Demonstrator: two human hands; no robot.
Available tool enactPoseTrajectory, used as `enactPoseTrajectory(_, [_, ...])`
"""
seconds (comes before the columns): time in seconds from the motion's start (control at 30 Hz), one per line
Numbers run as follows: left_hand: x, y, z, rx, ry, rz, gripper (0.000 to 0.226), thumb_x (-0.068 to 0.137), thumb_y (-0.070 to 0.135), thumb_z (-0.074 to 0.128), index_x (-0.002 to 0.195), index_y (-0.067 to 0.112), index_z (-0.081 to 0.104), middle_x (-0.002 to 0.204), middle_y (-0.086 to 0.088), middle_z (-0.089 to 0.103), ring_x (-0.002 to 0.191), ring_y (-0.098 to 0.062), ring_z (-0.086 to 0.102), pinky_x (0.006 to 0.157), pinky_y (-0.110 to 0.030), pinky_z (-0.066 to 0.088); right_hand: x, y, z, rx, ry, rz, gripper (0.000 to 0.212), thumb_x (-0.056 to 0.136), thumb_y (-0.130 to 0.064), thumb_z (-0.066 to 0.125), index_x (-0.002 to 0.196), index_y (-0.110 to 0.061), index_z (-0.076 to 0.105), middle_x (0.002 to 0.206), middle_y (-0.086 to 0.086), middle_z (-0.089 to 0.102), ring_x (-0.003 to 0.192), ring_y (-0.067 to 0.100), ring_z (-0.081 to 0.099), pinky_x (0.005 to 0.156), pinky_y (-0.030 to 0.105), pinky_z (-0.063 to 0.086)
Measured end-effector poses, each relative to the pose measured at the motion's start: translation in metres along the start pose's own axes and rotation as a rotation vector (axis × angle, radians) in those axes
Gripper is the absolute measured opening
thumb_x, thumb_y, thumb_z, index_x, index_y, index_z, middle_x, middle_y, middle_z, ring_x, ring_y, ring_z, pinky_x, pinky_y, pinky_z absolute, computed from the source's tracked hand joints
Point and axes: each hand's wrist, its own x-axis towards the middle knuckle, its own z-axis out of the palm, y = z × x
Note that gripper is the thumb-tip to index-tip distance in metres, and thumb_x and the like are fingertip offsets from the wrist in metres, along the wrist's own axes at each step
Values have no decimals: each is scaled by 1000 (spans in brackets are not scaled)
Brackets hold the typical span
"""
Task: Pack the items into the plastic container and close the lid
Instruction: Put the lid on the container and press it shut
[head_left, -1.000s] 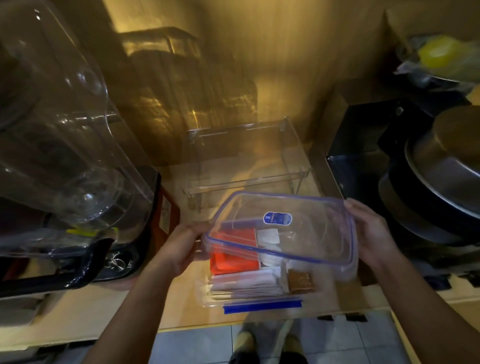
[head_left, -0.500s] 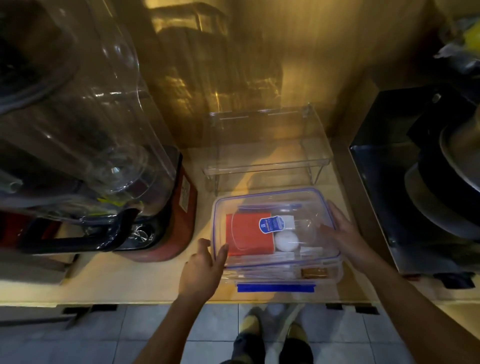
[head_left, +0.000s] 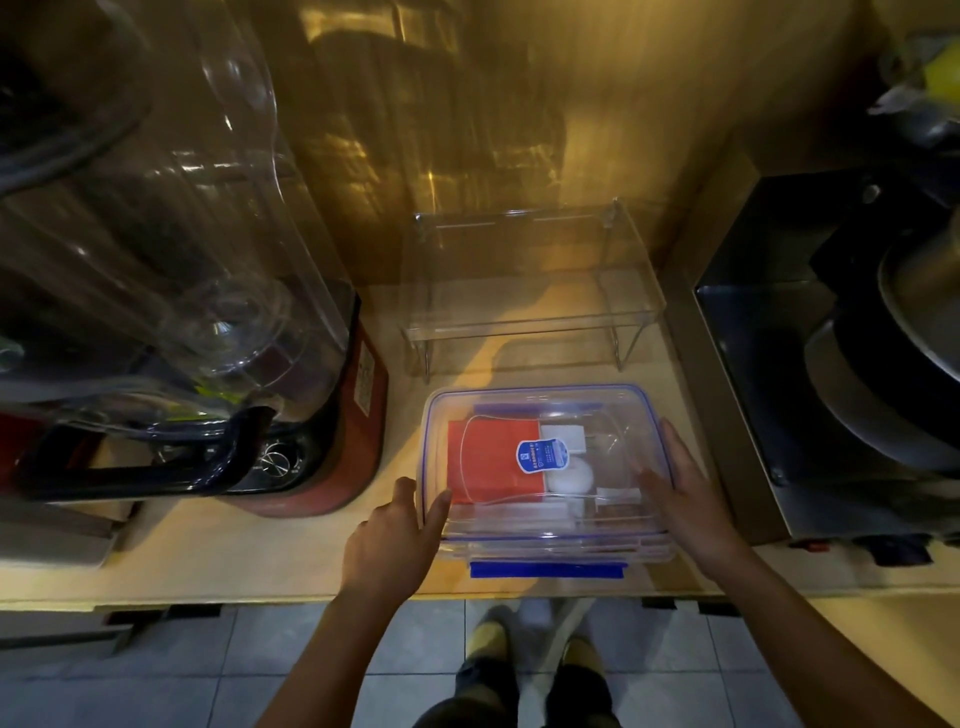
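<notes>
A clear plastic container (head_left: 660, 545) with blue trim sits on the wooden counter near its front edge. Its clear lid (head_left: 613, 410), with a blue oval label, lies flat on top. Through the lid I see an orange-red packet (head_left: 488, 457), a white round item (head_left: 571, 480) and white packets. A blue latch (head_left: 545, 570) sticks out at the front. My left hand (head_left: 389, 540) touches the container's left side with the thumb on the lid's edge. My right hand (head_left: 680, 493) lies flat on the lid's right part, fingers spread.
A clear acrylic riser (head_left: 530, 291) stands just behind the container. A blender with a clear jug (head_left: 171, 260) on a red base (head_left: 343, 467) fills the left. Dark metal appliances and pots (head_left: 857, 374) crowd the right. The counter's front edge (head_left: 208, 592) is close; tiled floor below.
The lid, held tilted above the container a second ago, has come down flat on it. My hands moved from holding its edges to resting on the lid and side.
</notes>
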Motion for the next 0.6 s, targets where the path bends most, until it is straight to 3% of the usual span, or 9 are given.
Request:
enactPoseTrajectory(0.1, [0,0,-3,-112,-112,-42,48,93,54,39,114,11,43,99,-21,68,77,-37,69,73,-45,56,-4,1,2,-64,34,-9,60,93,-24,52,146,-27,24,128,-8,43,91,-15,53,65,0,46])
enactPoseTrajectory(0.17, [0,0,-4,-274,-179,-105,47,92,51,44,115,10,42,94,-22,68,63,-34,70,66,-48,59,-7,3,3,-98,39,1,61,94,-24,50,148,-24,20,140,-1,41,112,2,54,84,14,50])
enactPoseTrajectory(0.23, [1,-2,-2,-344,-189,-133,50,92,50,46,119,9,41,92,-20,69,59,-29,70,65,-45,59,-10,6,4,-135,54,11,65,95,-27,49,150,-23,15,151,6,33,131,20,42,101,32,41])
enactPoseTrajectory(0.3, [1,-4,2,-346,-175,-144,55,91,52,45,126,10,41,98,-19,69,72,-29,70,73,-45,58,-11,8,4,-157,66,12,67,94,-29,49,150,-23,13,153,8,30,134,23,38,103,33,36])
enactPoseTrajectory(0.4, [2,-5,4,-273,-69,-114,61,90,49,51,135,11,37,126,-18,57,110,-32,58,90,-43,49,-11,6,2,-240,61,-11,64,94,-28,50,149,-20,18,149,11,37,131,26,43,107,45,40])
enactPoseTrajectory(0.53, [6,9,-1,-114,256,210,58,88,47,55,132,11,43,132,-14,52,120,-28,48,98,-42,41,-9,2,-2,-331,78,-27,67,93,-36,50,149,-21,16,154,9,28,137,26,35,109,51,38])
enactPoseTrajectory(0.6, [12,22,1,-43,261,311,67,89,59,43,141,19,34,150,-8,39,140,-26,30,113,-40,24,-6,-1,-2,-390,125,-27,69,93,-41,48,150,-23,13,157,7,20,142,25,27,113,51,31])
